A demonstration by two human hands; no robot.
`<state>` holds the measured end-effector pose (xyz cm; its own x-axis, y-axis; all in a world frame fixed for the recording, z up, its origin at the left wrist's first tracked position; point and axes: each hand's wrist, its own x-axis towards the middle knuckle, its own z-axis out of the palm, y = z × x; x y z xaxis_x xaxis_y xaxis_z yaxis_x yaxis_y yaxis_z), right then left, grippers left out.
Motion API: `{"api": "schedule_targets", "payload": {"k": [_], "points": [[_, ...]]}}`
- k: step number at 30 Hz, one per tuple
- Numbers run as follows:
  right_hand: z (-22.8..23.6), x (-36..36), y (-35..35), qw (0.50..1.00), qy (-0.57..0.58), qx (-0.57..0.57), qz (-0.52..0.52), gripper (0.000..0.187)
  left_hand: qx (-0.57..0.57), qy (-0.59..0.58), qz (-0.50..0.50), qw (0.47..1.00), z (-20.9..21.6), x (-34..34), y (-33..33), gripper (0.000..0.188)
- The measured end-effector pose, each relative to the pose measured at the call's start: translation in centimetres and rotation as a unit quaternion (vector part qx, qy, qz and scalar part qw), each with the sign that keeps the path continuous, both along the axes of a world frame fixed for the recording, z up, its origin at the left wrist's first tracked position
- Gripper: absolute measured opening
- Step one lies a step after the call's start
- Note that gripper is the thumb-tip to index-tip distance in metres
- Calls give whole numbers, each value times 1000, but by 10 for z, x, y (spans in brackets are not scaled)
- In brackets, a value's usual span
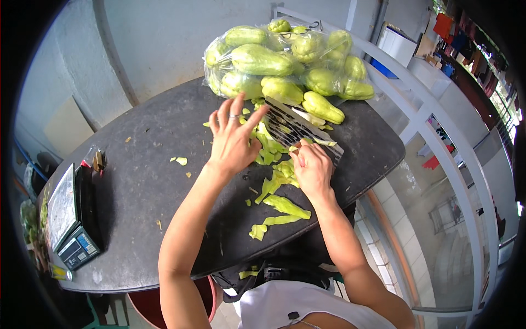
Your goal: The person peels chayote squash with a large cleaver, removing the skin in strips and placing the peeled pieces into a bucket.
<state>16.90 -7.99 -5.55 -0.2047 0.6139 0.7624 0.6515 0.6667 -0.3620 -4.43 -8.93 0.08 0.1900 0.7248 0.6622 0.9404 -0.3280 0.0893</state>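
Head view looks down on a dark table (pixel 142 164). At its far edge a clear plastic bag (pixel 219 60) holds green chayotes (pixel 262 59); more chayotes lie loose beside it. Left hand (pixel 233 140) is spread open, fingers splayed over a heap of green peels (pixel 276 164). Right hand (pixel 312 167) is clenched around the handle of a cleaver (pixel 298 127), whose blade lies over the peels. A scale (pixel 68 219) sits at the table's left edge.

You've got a matt, scuffed dark tabletop (pixel 142 164), a shiny ridged metal cleaver blade (pixel 290 125), glossy clear plastic bag (pixel 216 55) around waxy smooth chayotes (pixel 263 60), and moist-looking peels (pixel 285 205).
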Motion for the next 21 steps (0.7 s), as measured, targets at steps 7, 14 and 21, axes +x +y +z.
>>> {"api": "schedule_targets", "payload": {"k": [7, 14, 21], "points": [[1, 0, 3, 1000, 10, 23, -4, 25, 1, -17, -8, 1000, -7, 12, -3, 65], [0, 2, 4, 998, 50, 30, 0, 28, -16, -48, -6, 999, -15, 7, -5, 64], [0, -2, 4, 999, 8, 50, 5, 26, 0, 4, -29, 1000, -15, 31, -7, 78]]}}
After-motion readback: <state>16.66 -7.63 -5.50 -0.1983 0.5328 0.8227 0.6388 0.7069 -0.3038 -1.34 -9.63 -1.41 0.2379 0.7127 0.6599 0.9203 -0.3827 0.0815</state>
